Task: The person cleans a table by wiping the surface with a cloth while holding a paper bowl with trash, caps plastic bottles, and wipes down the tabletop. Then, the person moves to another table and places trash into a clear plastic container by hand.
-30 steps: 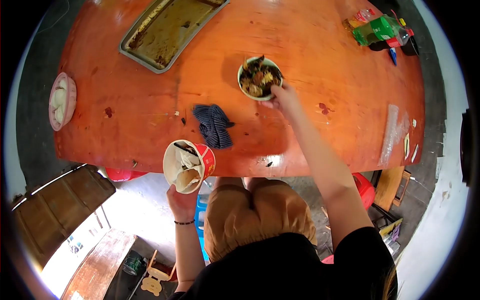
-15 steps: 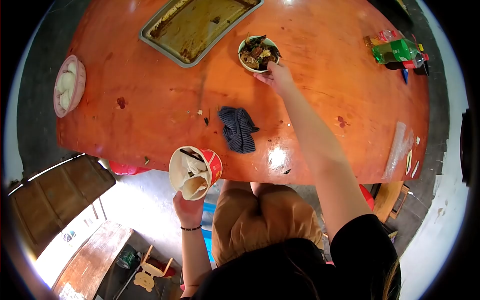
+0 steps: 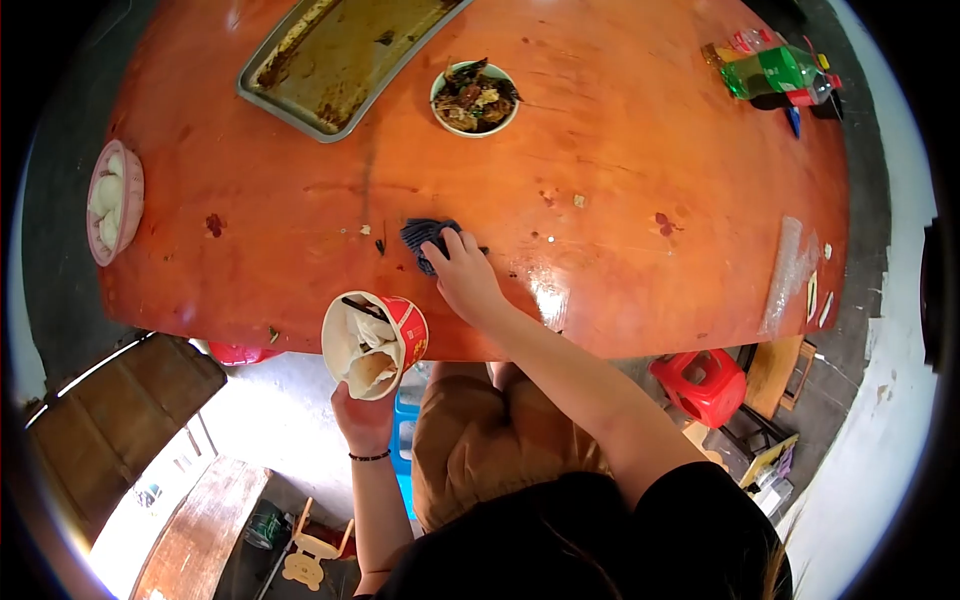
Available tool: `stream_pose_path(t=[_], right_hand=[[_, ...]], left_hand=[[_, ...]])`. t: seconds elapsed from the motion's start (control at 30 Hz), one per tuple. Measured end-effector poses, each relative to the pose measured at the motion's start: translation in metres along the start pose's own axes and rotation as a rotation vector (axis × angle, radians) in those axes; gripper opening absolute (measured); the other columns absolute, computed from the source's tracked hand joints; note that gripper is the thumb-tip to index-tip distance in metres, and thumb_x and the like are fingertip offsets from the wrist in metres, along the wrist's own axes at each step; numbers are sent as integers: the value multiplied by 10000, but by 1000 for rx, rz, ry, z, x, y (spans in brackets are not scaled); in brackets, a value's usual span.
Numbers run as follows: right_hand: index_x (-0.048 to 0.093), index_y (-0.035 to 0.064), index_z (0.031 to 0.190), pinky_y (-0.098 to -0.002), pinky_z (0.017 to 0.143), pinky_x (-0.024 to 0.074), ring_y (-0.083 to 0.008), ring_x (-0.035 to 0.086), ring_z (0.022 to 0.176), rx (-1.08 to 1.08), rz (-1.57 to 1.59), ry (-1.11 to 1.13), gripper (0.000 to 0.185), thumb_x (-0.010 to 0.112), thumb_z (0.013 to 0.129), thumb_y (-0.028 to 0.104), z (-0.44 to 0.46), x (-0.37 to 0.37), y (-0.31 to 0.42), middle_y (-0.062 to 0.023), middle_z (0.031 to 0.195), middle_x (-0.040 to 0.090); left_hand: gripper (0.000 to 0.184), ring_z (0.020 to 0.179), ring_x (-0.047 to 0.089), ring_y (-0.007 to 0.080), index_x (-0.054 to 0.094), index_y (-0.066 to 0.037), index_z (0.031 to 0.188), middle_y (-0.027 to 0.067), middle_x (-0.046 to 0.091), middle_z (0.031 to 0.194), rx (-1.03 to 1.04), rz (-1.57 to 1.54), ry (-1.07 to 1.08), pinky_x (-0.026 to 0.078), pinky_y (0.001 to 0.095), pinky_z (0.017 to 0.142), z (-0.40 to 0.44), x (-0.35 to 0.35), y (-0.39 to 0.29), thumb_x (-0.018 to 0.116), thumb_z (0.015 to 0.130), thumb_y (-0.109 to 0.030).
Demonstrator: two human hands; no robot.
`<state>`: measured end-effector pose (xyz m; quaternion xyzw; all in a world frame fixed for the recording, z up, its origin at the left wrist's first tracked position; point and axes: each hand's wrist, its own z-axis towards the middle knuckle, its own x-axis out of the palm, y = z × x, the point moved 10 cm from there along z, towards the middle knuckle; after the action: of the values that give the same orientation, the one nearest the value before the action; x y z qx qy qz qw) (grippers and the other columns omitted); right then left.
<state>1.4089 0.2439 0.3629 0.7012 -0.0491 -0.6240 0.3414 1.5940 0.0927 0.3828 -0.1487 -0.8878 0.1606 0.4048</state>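
My left hand (image 3: 362,418) grips a red and white paper bucket (image 3: 412,335) from below, tilted at the table's front edge. Crumpled white tissue (image 3: 370,330) and other scraps show inside it. My right hand (image 3: 466,280) rests on a dark striped cloth (image 3: 425,243) on the tabletop, its fingers curled over the fabric; part of the cloth is hidden under them. Farther back stands a bowl (image 3: 474,98) of dark food, apart from both hands. Small dark crumbs (image 3: 380,246) lie just left of the cloth.
An oily metal tray (image 3: 345,70) sits at the back left of the orange table (image 3: 600,280). At the left edge is a pink basket (image 3: 118,200) with white round items. Bottles (image 3: 775,75) lie back right, and clear plastic (image 3: 785,270) lies front right. A red stool (image 3: 703,385) stands below.
My right hand has let go of the bowl and come back toward me onto the cloth, which is now more bunched. My left hand still holds the bucket. The whole view has shifted slightly.
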Motion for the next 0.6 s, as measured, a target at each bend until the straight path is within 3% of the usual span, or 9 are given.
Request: stream_pose_path(t=[0.13, 0.2, 0.27, 0.33, 0.43, 0.6], right_hand=[[568, 77, 1154, -412, 876, 478, -356, 538, 1036, 91, 349, -107, 468, 639, 696, 4, 3, -62, -42, -170, 1103, 563], [579, 66, 1141, -409, 871, 464, -353, 548, 1012, 51, 181, -303, 434, 599, 713, 0, 3, -134, -70, -174, 1054, 582], [590, 72, 1153, -419, 888, 443, -357, 534, 1024, 192, 287, -318, 423, 582, 733, 23, -4, -170, -137, -171, 1050, 586], [583, 71, 1201, -428, 915, 425, -360, 516, 1048, 143, -51, -468, 451, 578, 750, 47, -18, -207, -189, -172, 1078, 576], [604, 69, 1206, -458, 921, 431, -376, 521, 1036, 218, -79, -419, 477, 627, 729, 76, -33, -198, -278, -190, 1128, 558], [645, 65, 1163, -462, 913, 451, -394, 533, 1037, 148, -197, -509, 456, 657, 707, 76, -50, -147, -227, -215, 1135, 554]], left_hand=[[656, 1328, 419, 307, 313, -17, 1448, 155, 420, 1453, -11, 11, 34, 345, 480, 1110, 1, 10, 6, 507, 923, -360], [637, 1328, 417, 310, 333, -28, 1439, 151, 422, 1452, -11, 15, 41, 344, 493, 1108, -2, 9, 9, 496, 928, -373], [603, 1327, 416, 316, 370, -47, 1422, 145, 428, 1450, -7, 44, 37, 344, 518, 1103, 0, 6, 11, 471, 941, -397], [607, 1332, 410, 314, 365, -51, 1428, 143, 425, 1454, -15, 54, 50, 338, 519, 1107, -1, 6, 15, 472, 940, -396], [638, 1330, 414, 308, 333, -34, 1441, 149, 423, 1452, -37, 42, 32, 341, 499, 1108, -8, 6, 22, 502, 924, -366], [607, 1334, 407, 317, 358, -55, 1436, 137, 422, 1457, -41, 83, 20, 346, 533, 1099, -18, 8, 33, 464, 935, -380]])
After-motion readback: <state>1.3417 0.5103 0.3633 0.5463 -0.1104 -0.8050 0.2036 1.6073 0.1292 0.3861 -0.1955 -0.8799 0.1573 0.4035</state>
